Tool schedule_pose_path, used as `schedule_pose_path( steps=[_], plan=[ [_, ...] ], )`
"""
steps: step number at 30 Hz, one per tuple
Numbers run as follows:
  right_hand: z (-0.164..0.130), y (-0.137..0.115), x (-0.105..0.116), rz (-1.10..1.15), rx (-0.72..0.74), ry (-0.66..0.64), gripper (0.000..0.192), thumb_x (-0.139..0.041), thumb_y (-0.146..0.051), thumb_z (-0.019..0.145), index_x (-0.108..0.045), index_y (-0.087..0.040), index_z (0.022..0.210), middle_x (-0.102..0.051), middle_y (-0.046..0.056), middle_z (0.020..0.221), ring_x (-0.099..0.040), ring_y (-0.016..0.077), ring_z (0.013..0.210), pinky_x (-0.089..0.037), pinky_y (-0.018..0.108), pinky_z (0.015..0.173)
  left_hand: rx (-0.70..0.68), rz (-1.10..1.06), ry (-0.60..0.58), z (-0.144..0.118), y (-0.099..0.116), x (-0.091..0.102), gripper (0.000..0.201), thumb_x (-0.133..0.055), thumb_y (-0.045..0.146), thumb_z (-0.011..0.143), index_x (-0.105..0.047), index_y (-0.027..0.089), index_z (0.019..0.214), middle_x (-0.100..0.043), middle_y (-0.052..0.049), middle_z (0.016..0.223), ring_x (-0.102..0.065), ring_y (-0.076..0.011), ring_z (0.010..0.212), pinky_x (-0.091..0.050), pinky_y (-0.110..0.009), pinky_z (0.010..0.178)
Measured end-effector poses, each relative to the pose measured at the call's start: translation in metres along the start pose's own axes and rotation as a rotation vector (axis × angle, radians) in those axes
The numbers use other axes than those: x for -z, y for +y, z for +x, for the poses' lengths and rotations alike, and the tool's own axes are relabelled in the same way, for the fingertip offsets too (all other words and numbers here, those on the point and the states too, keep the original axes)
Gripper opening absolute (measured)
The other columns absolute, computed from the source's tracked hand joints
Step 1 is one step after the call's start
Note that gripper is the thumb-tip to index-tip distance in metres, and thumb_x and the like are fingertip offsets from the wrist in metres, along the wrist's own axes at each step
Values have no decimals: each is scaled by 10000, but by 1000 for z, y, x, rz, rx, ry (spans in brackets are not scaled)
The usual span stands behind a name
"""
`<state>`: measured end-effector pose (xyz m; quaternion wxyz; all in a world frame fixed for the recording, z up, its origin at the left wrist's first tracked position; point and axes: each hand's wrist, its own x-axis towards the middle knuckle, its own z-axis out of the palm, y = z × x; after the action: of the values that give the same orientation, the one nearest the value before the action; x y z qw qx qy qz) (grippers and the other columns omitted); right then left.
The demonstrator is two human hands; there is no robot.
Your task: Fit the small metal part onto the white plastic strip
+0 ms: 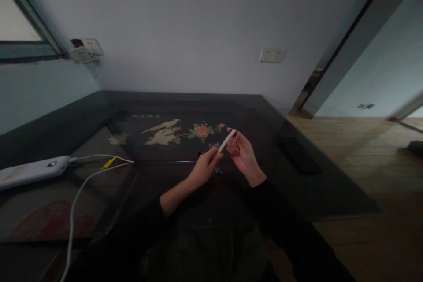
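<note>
My left hand (205, 166) is closed around the lower end of a slim white pen-like stick (226, 141). The stick slants up and to the right over the dark table. Beside its upper end is my right hand (242, 153), fingers curled in and close to the tip. A small dark bit shows there, too small to name, and whether these fingers grip it or the stick is unclear. Behind my left hand lie a small clear piece (213, 145) and a little black object (199, 153). A small pale item (217, 170) lies just below the hands.
The dark glossy table (185, 198) carries a bird-and-flower picture. At left lies a white power strip or power bank (35, 171) with a white cable (73, 211) and yellow tag (108, 163). A flat black object (299, 155) is at right. Wall sockets (272, 55) are behind.
</note>
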<state>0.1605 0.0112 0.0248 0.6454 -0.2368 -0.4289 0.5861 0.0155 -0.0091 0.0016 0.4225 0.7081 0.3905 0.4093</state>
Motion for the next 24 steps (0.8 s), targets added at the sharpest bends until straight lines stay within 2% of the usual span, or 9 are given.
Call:
schedule_pose_path(
  steps=[8, 14, 18, 24],
  plan=[
    [0, 0, -1, 34, -1, -24, 349, -744, -498, 703, -564, -209, 777, -251, -116, 455, -143, 60, 422, -109, 255, 427, 33, -32, 62, 5, -9, 2, 237, -466, 388, 888, -474, 171, 795, -369, 64, 582, -351, -75, 493, -271, -197, 475],
    [1, 0, 0, 27, -5, 8, 398, -755, -487, 689, -643, -186, 925, -286, -114, 453, -143, 54, 419, -90, 260, 430, 16, -5, 3, -3, 0, -3, 214, -440, 366, 902, -468, 172, 816, -381, 62, 584, -355, -84, 515, -281, -205, 489],
    [1, 0, 2, -3, -14, 33, 446, -749, -527, 672, -649, -193, 950, -257, -117, 460, -143, 55, 415, -104, 259, 425, 3, 30, -36, -6, 3, -4, 215, -434, 369, 906, -469, 174, 821, -401, 56, 599, -371, -88, 541, -285, -201, 494],
    [1, 1, 2, -17, -6, 6, 452, -733, -542, 690, -645, -197, 968, -272, -115, 457, -150, 58, 408, -132, 253, 406, -1, 2, -9, -2, 0, -2, 230, -439, 378, 904, -479, 168, 820, -371, 55, 611, -351, -80, 534, -281, -201, 491]
  ],
)
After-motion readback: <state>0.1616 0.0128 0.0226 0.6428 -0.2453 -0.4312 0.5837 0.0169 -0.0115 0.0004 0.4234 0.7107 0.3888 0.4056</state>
